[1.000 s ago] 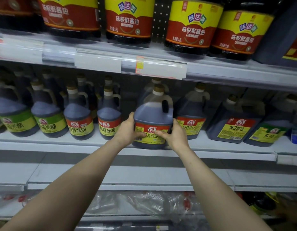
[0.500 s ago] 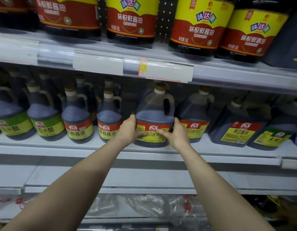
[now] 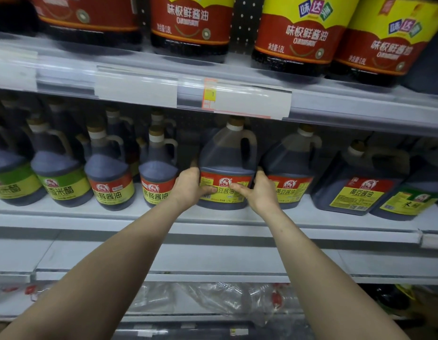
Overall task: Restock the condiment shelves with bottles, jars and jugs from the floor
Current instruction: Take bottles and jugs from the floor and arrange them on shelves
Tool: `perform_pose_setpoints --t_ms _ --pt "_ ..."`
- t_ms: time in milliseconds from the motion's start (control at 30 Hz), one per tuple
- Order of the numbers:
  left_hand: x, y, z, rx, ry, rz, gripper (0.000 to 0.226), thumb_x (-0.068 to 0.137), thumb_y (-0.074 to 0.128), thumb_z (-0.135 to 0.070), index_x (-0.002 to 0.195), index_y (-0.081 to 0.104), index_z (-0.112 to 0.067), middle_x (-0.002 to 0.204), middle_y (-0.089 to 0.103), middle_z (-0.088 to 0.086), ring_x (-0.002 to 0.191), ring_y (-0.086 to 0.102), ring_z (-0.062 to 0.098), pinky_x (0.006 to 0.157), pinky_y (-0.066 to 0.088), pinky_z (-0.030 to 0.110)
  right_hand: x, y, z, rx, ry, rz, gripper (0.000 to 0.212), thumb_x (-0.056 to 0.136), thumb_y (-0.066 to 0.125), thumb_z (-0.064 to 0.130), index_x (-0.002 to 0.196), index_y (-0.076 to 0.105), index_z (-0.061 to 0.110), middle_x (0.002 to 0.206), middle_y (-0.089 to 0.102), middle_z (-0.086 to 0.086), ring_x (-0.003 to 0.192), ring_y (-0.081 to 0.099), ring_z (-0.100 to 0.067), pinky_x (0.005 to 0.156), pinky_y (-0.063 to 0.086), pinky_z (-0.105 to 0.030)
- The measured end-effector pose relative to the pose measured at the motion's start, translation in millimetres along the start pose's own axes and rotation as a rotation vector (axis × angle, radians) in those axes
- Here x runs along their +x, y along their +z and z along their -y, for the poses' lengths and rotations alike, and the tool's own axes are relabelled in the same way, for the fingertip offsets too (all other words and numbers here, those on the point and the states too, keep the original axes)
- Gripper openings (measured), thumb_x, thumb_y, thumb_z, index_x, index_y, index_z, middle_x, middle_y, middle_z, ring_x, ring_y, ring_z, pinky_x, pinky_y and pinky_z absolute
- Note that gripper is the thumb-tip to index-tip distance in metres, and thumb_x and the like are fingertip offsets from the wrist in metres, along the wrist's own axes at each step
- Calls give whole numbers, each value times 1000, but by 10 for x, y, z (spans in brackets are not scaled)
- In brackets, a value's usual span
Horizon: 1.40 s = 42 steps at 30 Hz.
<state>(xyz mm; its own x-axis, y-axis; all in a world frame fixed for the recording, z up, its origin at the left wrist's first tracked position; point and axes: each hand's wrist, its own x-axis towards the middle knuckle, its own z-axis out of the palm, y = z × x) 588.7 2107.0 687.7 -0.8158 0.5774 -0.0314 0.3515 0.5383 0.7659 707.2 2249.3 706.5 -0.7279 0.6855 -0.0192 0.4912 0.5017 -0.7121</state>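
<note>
Jug (image 3: 226, 168) at frame centre sits on shelf (image 3: 65, 213), left hand (image 3: 189, 186) + right hand (image 3: 262, 192) fingers curled round it; prob only straightening to go, other stock unseen.

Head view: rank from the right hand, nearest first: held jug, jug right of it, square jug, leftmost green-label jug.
1. Held jug, centre, gripped by the right hand.
2. Neighbouring jug, immediately right.
3. Square jug, further right.
4. Leftmost green-label jug, far left edge.
</note>
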Motion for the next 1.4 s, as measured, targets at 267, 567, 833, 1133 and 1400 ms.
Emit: perform_pose_setpoints --t_ms 267,567,833,1133,1400 --pt "-148 30 -76 73 1 -80 57 79 81 -30 120 48 -8 119 66 13 109 64 32 95 52 45 -50 54 18 -17 25 -34 71 84 76 47 136 45 10 131 59 -13 123 54 -35 102 48 -47" --pt "-692 307 -69 130 22 -226 75 86 75 -22 147 34 -8 132 62 14 117 60 35 96 49 46 -387 -19 -247 -50 -92 28 54 93 71 30 137 50 8 127 65 -12 120 59 -33 98 49 -42" --pt "-1329 684 -171 110 61 -188 60 89 71 -22 143 47 -11 139 58 8 124 57 27 100 47 41 -858 -159 -663 -12 -166 81 63 94 69 29 149 43 15 139 60 -12 126 57 -31 102 46 -41" --pt "-2002 1032 -138 103 158 -50 53 89 71 -22 139 54 -14 136 60 5 125 56 22 101 46 38 -1597 -378 -1208 -19 -113 84 58 92 72 25 143 51 11 134 63 -16 126 58 -32 104 47 -45" --pt "-2562 1503 152 41 191 102 51 89 71 -26 137 56 -18 136 61 0 124 56 17 104 45 34 -2305 -246 -1729 -21 5 93 57 92 72 28 144 51 18 134 63 -11 123 59 -26 102 46 -36"
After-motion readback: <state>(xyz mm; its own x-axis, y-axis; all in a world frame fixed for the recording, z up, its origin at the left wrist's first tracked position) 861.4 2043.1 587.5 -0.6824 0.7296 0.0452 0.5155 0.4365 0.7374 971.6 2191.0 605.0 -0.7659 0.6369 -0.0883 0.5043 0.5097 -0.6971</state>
